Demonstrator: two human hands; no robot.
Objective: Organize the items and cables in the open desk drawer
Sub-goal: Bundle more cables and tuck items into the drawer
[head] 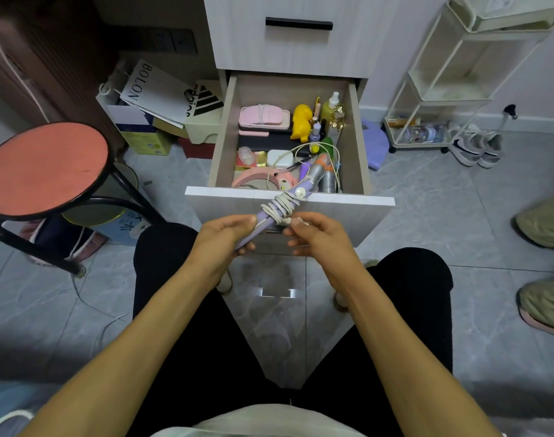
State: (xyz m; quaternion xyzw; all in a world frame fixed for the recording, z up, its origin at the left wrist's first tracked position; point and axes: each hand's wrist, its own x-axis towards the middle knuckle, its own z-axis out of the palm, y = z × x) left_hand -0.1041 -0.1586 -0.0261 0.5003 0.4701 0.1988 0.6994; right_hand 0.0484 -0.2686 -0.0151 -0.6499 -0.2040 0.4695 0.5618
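The open drawer [225, 134] holds a pink case with a white cord on it [263, 116], a yellow duck toy [302, 123], small bottles [329, 107], a white charger [279, 158] and a loose white cable [316, 146]. In front of the drawer I hold a purple stick-shaped device [304, 187] with a white cable coiled around it [280, 206]. My left hand [228, 238] grips the device's lower end. My right hand [316, 234] pinches the cable's plug end beside the coil.
A red-topped stool [45, 168] stands at the left. Boxes and paper bags [156, 99] sit left of the cabinet. A white wire cart [439, 89] and shoes [477, 146] are at the right. Another person's feet [543, 298] are at the far right.
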